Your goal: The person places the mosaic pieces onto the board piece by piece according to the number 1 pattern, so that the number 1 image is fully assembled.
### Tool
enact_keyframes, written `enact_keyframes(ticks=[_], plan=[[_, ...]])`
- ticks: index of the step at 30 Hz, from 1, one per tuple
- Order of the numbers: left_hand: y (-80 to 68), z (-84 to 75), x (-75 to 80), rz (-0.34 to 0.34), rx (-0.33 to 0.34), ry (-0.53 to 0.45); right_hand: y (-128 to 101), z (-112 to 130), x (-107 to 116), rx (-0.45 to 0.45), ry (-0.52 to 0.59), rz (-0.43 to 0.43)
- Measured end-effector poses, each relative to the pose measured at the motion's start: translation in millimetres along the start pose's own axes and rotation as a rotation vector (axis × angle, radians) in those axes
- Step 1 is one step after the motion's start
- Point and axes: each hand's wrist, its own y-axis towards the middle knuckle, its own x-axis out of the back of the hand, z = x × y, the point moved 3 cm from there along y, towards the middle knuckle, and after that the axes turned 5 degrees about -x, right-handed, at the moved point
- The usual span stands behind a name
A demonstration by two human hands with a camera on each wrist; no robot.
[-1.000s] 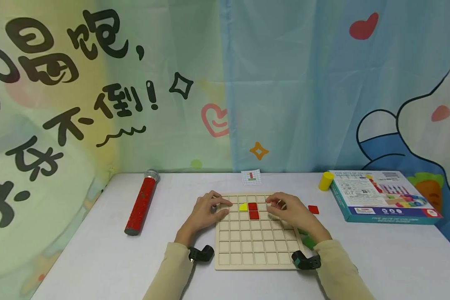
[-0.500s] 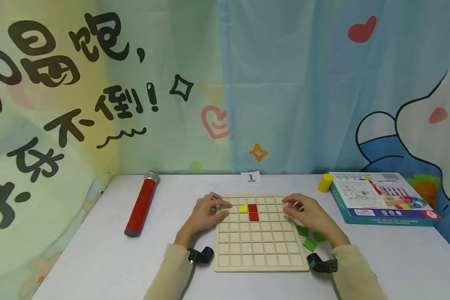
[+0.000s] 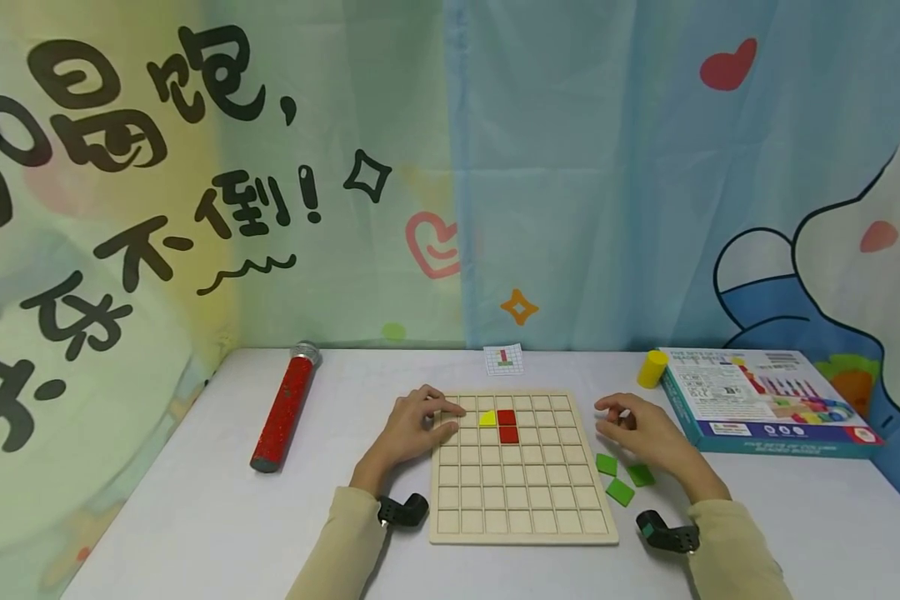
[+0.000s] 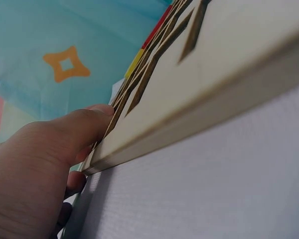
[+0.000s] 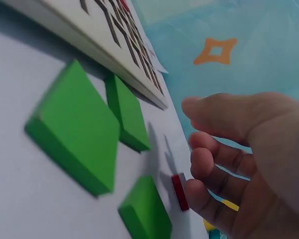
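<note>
We list: pale wooden grid board (image 3: 521, 500) bearing two red tiles (image 3: 506, 426) and one yellow tile (image 3: 487, 417); three green tiles (image 3: 619, 478); yellow cylinder (image 3: 652, 368); red glittered tube (image 3: 284, 407), silver-capped.

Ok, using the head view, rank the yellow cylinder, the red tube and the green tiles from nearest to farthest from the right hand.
From the right hand:
1. Green tiles, on the table just below it, beside the board's right edge.
2. Yellow cylinder, behind it, next to the box.
3. Red tube, far across on the left side of the table.
</note>
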Motion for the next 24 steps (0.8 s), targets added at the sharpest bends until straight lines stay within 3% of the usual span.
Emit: enact_keyframes(ticks=[13,24], plan=[[-0.5,-2.8,1.5,0.001,-0.006,-0.006,-2.7,-18.6,2.3,-0.126,-0.043,0.018],[-0.1,-0.5,0.4,0.003,0.004,-0.003,-2.5,-23.0,5.2,-0.119,-0.079,0.006]])
